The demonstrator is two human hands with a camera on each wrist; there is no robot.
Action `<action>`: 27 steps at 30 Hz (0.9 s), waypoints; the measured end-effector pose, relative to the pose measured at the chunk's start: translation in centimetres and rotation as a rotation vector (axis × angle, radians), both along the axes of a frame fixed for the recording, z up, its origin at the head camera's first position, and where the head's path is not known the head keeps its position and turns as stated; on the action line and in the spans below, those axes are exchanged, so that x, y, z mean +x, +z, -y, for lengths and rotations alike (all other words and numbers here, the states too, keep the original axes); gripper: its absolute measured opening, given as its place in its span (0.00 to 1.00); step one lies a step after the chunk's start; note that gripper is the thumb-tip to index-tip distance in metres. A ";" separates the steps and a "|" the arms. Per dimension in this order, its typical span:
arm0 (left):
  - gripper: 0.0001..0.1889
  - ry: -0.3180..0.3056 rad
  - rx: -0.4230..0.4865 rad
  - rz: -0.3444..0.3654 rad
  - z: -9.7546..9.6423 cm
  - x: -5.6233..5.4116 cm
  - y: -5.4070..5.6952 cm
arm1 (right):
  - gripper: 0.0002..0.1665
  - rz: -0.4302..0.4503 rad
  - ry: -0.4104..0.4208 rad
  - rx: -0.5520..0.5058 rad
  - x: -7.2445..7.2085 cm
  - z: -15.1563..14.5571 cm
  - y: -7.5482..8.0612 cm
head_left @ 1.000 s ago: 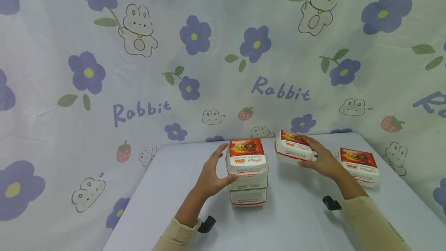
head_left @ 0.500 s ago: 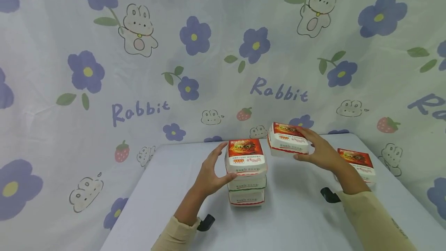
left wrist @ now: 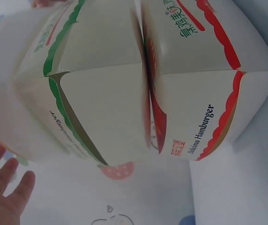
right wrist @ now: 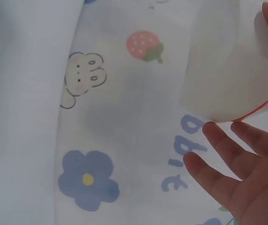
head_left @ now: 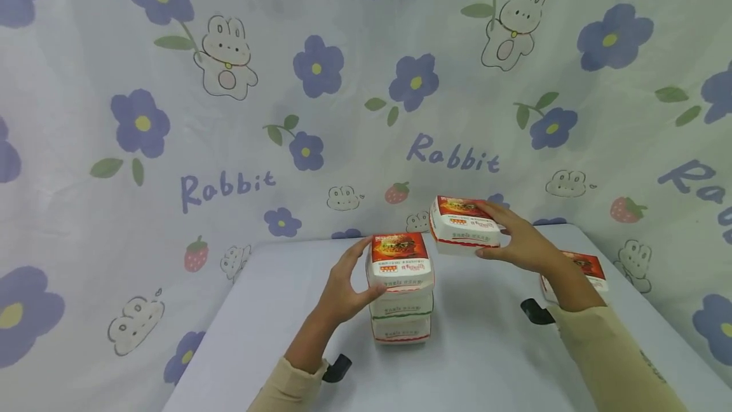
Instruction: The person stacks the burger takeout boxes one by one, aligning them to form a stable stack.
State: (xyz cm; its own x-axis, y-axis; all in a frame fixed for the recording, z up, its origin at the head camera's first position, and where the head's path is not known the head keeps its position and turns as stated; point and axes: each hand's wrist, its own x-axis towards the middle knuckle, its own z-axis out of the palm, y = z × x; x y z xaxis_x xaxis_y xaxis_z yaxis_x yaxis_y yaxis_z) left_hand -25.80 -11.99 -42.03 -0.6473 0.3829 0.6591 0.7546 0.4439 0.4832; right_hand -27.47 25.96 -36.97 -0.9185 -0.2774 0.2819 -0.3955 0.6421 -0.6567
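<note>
Right hand (head_left: 523,245) holds box (head_left: 464,227); left hand (head_left: 342,291) beside 3-box stack (head_left: 402,301).

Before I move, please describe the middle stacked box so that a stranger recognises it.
On the white table, find the stack of three burger boxes beside the left hand. Between its top box and bottom box sits the middle box; its wavy trim is green, while theirs is red.
</note>
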 end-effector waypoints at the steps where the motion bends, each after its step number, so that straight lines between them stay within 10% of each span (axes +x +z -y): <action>1: 0.45 0.004 -0.002 0.000 0.0 0.0 0.0 | 0.63 0.001 0.000 -0.003 0.1 0.1 0.1; 27: 0.39 0.081 0.017 -0.074 -1.0 0.1 2.0 | 0.60 -0.115 0.137 -0.024 0.6 6.1 2.7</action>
State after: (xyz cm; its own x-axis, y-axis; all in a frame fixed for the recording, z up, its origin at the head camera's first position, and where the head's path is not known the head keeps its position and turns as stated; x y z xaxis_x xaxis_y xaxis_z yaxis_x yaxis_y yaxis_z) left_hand -25.68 -10.94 -40.04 -0.6253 0.3193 0.7120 0.7502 0.4970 0.4360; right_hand -26.83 19.88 -34.24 -0.8338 -0.3892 0.3914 -0.5516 0.5617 -0.6166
